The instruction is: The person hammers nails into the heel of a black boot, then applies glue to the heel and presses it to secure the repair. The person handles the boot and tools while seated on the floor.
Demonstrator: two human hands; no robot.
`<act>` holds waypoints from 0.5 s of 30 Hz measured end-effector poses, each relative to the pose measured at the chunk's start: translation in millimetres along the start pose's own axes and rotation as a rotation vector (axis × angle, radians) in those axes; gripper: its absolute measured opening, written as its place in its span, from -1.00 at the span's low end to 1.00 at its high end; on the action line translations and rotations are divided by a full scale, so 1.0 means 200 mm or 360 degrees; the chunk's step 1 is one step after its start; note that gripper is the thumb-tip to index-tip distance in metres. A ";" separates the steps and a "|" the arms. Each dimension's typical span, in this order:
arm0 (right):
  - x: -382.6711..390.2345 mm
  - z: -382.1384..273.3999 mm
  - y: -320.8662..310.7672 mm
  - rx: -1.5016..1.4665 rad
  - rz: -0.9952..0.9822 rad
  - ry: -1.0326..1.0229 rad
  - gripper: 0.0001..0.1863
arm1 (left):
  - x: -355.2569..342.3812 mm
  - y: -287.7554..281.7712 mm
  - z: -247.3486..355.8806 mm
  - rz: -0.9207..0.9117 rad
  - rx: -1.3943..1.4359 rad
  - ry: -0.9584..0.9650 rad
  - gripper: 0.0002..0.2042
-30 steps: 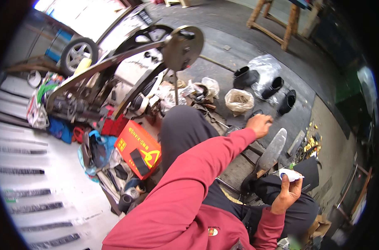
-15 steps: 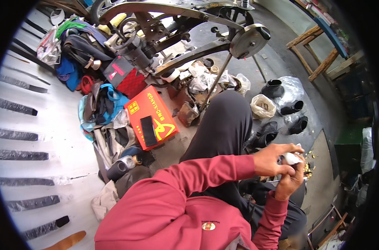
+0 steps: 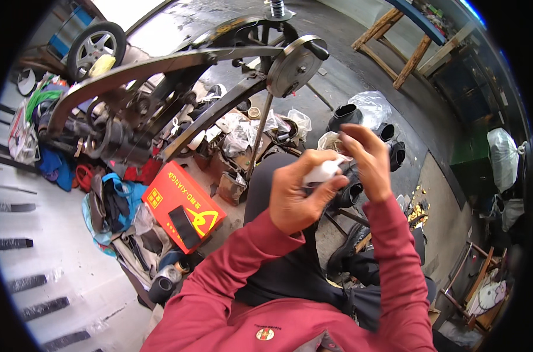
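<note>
Above my knee, my left hand (image 3: 297, 190) is closed around a small white bottle (image 3: 323, 172), thumb and fingers on its sides and its narrow end turned to the right. Just beyond that end is my right hand (image 3: 369, 159), its fingers stretched out and slightly blurred. No object shows in it, though its palm side is partly hidden. Behind the hands lies a clear plastic bag holding small pieces (image 3: 331, 142), partly covered by my fingers. Several black boots (image 3: 344, 117) stand on the floor past it.
A metal hand-cranked sewing machine (image 3: 219, 70) stands ahead. To the left, a black phone (image 3: 184, 226) rests on a red box (image 3: 191, 202) beside piled bags and cloth (image 3: 111, 202). A wooden-legged bench (image 3: 395, 44) is at the far right; yellowish scraps (image 3: 419, 210) lie on the floor.
Both hands have come left and up in the view, in front of my knee. The right hand's fingers have moved off the white bottle and straightened. The view has shifted too.
</note>
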State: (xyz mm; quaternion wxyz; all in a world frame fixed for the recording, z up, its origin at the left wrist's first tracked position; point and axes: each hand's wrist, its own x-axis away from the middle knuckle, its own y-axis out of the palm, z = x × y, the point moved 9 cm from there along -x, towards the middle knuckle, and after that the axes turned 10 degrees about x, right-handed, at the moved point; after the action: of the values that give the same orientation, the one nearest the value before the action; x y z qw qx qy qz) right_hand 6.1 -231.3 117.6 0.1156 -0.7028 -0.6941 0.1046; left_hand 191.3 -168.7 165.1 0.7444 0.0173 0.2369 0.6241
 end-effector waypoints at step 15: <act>-0.65 0.46 0.62 -0.0954 -0.0001 0.0230 -0.71 | -0.13 -0.17 -0.13 0.0279 -0.0065 -0.0206 -0.80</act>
State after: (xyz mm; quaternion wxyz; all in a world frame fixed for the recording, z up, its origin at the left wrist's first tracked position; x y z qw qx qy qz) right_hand 93.6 -361.5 -10.5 -0.0477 -0.7110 -0.6842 -0.1551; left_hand 209.6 -207.1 139.2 0.7009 0.0630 0.1733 0.6890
